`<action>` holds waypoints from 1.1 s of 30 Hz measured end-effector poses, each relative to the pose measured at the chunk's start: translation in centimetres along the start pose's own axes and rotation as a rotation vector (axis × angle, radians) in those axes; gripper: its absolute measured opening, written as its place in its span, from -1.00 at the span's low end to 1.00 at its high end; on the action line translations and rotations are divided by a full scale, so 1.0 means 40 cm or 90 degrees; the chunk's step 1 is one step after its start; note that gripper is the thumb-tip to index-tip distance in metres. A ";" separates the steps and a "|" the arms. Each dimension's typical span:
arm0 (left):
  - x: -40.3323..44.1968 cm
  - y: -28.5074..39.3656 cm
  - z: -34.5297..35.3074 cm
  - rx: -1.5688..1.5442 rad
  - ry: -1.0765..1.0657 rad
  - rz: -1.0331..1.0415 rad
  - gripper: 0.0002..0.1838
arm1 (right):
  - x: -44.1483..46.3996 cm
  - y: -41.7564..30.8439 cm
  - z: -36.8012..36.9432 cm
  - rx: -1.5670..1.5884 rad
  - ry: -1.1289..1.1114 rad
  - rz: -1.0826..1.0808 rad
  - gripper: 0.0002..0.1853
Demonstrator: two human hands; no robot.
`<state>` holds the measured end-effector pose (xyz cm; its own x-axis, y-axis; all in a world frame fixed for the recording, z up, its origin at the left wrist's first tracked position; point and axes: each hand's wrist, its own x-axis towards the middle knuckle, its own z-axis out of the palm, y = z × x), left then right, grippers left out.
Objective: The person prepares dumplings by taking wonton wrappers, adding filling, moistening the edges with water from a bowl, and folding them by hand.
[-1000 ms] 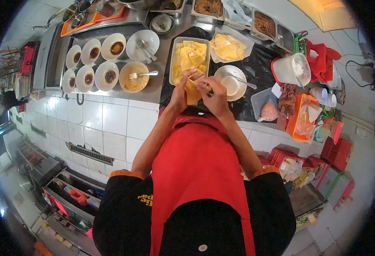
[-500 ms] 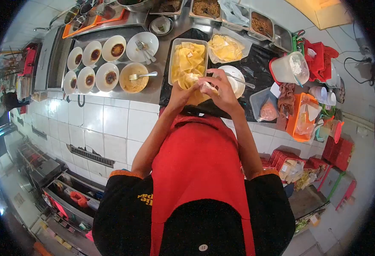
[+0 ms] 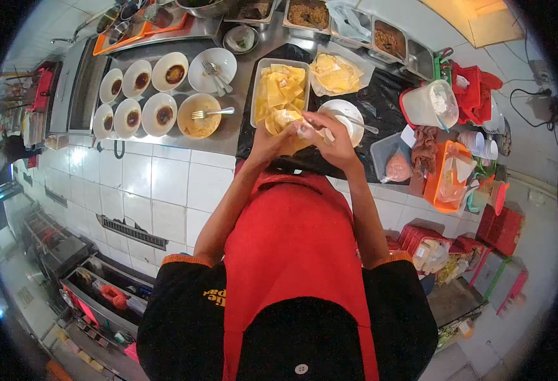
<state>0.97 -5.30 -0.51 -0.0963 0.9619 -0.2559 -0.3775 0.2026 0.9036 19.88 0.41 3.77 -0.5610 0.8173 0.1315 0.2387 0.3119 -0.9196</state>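
Head cam (12 = away from wearer). L hand (image 3: pixel 271 143) has its grip closed on a folded yellow dough wrapper (image 3: pixel 281 120), held over the near end of the plastic tub (image 3: pixel 255 95) w/ whitish stuff on top. Wrapper lies at L hand's 1 o'clock, R hand's (image 3: pixel 329 141) approx. 10; L is nearer. R fingertips are bent in just beside it; can't tell if R grip pinches anything. Long axis unclear: too crumpled. More yellow sheet shows betw. the hands, at 5 from the wrapper, partly hidden. Tub, full of wrappers, at 12; wrapper stack (image 3: pixel 336 71) on plastic approx. 1–2; white bowl (image 3: pixel 355 132) w/ utensil handle at 3, near R hand; sauce bowls (image 3: pixel 153 103) on the steel table (image 3: pixel 239 95) at 9.
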 end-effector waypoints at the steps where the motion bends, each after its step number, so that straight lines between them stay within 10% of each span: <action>1: -0.001 0.002 0.001 0.000 0.001 0.000 -0.61 | -0.006 -0.016 -0.003 0.023 -0.004 0.066 -0.59; 14: 0.009 0.014 0.074 -0.298 0.063 -0.170 -0.56 | -0.001 -0.025 0.038 0.315 0.271 0.141 -0.69; 30: 0.002 -0.089 -0.088 0.137 0.014 0.092 -0.73 | 0.130 -0.032 0.016 -0.029 -0.148 0.122 -0.79; 33: -0.018 -0.029 -0.128 -0.125 0.094 -0.082 -0.58 | 0.186 0.094 0.032 -0.137 -0.113 0.051 -0.82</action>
<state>-3.25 -7.18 -3.14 -0.1638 0.8903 -0.4248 -0.5650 0.2684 0.7802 15.58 7.02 0.81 -0.6594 0.7515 -0.0225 0.4402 0.3616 -0.8219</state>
